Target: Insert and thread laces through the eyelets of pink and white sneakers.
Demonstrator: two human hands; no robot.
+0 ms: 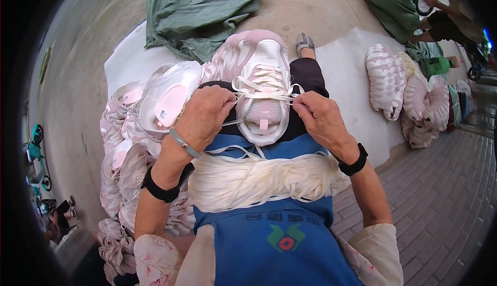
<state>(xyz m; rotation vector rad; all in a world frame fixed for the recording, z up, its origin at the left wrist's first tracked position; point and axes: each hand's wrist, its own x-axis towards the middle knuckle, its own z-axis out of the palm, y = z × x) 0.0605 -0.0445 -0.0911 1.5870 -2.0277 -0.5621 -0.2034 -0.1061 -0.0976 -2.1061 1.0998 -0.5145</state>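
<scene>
"Where's the shoe (261, 111)?"

"On my lap (295, 128), toe pointing away. My left hand (208, 112) and right hand (323, 123) are each pinched closed on the lace (266, 96), stretching it sideways."

"What could go wrong?"

"Uneven pulling could leave one end short; the slack loops might twist or snag. It's flat, soft, cream-coloured, over pale mesh with pink panels. The hank (264, 180) across my apron (248, 239) is stringy, and could tangle."

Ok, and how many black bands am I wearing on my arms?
2: one black band on your left forearm, further up than the grey bracelet; the other band on your right wrist. Your sleeves could hide more.
</scene>
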